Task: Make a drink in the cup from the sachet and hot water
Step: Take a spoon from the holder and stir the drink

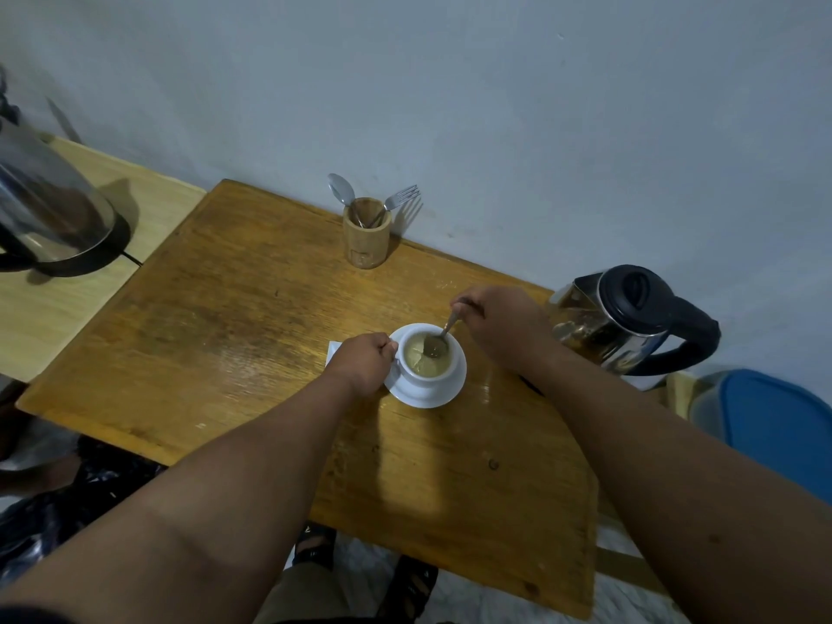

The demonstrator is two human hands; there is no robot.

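A white cup (425, 382) stands on a white saucer (450, 391) on the wooden table (252, 317). It holds a pale greenish-brown drink. My left hand (364, 364) is closed on the cup's handle at its left side. My right hand (499, 324) pinches a metal spoon (439, 342) by its handle, and the spoon's bowl dips into the drink. A white sachet (334, 351) peeks out from under my left hand, mostly hidden.
A glass kettle (630, 322) with a black lid and handle stands right of the cup by the wall. A wooden holder (367, 238) with a spoon and fork stands at the back. A second kettle (49, 204) sits on the lighter table at left. A blue-lidded container (774, 425) lies at right.
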